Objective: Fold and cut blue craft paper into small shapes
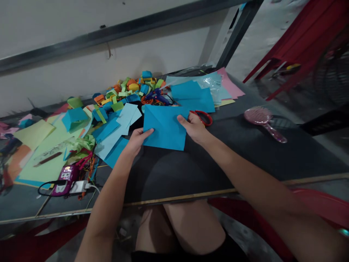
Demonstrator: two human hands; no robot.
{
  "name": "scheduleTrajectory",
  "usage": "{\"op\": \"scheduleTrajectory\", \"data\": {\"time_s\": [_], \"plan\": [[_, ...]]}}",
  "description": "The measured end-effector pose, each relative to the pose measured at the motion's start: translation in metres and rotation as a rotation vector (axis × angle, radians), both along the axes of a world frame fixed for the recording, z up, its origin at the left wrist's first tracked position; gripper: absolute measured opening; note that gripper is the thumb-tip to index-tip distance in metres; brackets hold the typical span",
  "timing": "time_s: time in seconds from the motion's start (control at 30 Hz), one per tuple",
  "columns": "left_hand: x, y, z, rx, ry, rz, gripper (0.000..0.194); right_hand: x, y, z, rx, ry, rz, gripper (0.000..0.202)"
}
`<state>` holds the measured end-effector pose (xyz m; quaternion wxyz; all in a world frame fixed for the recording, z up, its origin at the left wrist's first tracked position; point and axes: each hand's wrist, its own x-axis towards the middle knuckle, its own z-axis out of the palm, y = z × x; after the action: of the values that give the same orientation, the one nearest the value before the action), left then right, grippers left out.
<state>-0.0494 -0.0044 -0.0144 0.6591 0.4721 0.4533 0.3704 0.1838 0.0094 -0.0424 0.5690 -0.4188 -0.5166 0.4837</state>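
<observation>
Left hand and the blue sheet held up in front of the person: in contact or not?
Touching: the head view shows the left hand's thumb lying across the blue sheet's edge.

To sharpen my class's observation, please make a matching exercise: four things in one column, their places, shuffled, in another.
Things
1. Bright blue paper sheet
2. Pink bristled hairbrush
3. Red looped handle
4. Purple plastic device

Places
A. Beside the white plug, near the front edge
B. Gripped by left hand and right hand together
C. Alone towards the right of the dark table
D. Just beyond the right hand, ungripped

Pairs: 1-B; 2-C; 3-D; 4-A
</observation>
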Motion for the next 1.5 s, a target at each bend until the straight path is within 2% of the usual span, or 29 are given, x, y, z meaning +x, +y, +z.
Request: {"op": "scheduleTrajectory", "data": {"time_s": [0.13,0.33,0.63,0.8,1.5], "plan": [[0.002,-0.001,-0.001,0.096,-0.001,-0.017,0.035,0.0,0.0,0.001,-0.014,0.001,0.002,0.054],[0.003,-0.003,-0.002,0.142,0.022,-0.048,0.037,0.0,-0.001,0.007,-0.032,-0.019,-0.027,0.058],[0.005,-0.002,-0.004,0.224,0.148,-0.005,0.039,0.001,-0.003,0.016,0.006,-0.114,-0.094,0.06],[0.007,-0.003,-0.003,0.255,0.151,0.012,0.038,0.001,-0.003,0.016,0.027,-0.102,-0.091,0.061],[0.01,-0.006,0.0,0.19,0.083,0.041,0.039,0.0,-0.002,0.013,-0.035,-0.002,-0.049,0.06]]}}
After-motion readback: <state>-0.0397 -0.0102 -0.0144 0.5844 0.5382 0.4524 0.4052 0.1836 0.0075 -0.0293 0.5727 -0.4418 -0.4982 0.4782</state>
